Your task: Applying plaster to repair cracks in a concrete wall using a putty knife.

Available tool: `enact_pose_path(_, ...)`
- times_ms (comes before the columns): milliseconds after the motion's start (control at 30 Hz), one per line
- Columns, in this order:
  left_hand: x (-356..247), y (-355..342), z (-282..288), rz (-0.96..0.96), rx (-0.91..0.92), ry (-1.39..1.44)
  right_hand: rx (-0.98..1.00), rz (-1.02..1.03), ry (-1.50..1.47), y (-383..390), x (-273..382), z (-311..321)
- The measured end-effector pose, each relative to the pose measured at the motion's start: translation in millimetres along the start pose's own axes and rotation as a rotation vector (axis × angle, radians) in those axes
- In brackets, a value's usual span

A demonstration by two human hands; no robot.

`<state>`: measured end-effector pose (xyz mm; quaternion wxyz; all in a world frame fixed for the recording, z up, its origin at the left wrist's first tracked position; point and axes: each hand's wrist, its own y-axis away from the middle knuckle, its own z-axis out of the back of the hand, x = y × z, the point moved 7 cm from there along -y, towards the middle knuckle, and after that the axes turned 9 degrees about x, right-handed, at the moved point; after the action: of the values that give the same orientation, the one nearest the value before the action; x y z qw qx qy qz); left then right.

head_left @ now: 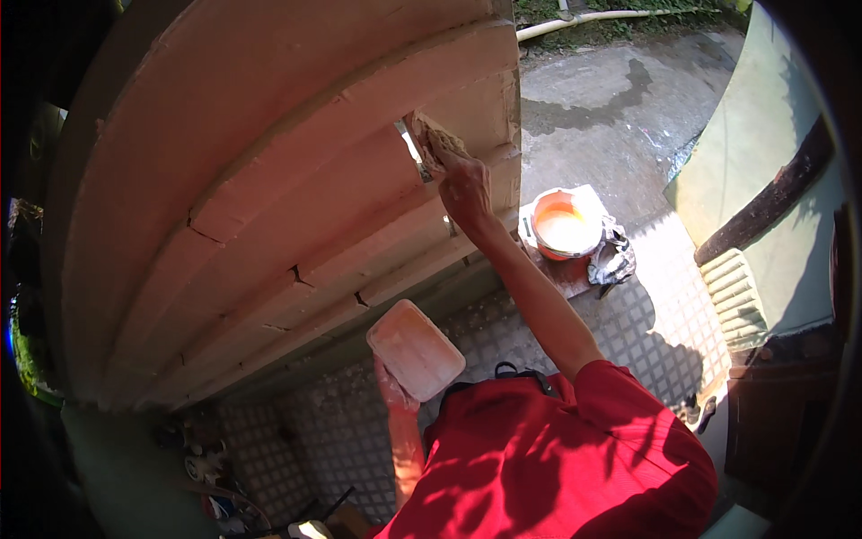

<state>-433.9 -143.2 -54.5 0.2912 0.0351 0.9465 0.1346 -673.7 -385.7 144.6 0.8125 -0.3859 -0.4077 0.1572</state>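
1. My right hand (464,184) grips a small putty-smeared flat tool (437,139), pressed against the pale stepped plaster moulding (296,171) near its right end.
2. My left hand (393,388) is closed under a flat rectangular board coated with whitish putty (415,349), held level below the moulding's lower edge.
3. An orange bucket of pale paste (566,225) stands on the metal lattice floor (664,278), near the moulding's right corner.

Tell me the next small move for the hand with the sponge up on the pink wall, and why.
Probably drag the right hand and its sponge along the edge of the small opening. The sponge is already pressed there on the pink moulded wall, while the left hand holds the flat white board low, away from the wall.
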Motion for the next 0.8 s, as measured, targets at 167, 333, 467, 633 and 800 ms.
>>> enact_pose_path(167, -4.3, -0.2, -5.1, -0.020, 0.045, 0.008, -0.342, -0.015, -0.121, -1.0, -25.6, 51.8)
enact_pose_path(333, 0.4, -3.4, -9.6, -0.023, 0.037, -0.027, -0.327, -0.194, 0.062, -1.1, -57.1, 26.5)
enact_pose_path(467, -1.2, 1.6, -7.1, -0.006, 0.032, -0.016, -0.111, -0.051, -0.219, 29.3, -9.6, -19.1)
enact_pose_path(633, -4.0, -0.1, -11.3, -0.023, 0.027, -0.028, -0.274, 0.118, -0.207, 21.7, -30.3, 25.3)
enact_pose_path(800, -0.2, 1.1, -14.0, -0.005, 0.045, -0.022, -0.151, -0.198, -0.024, 22.8, -53.5, 11.1)
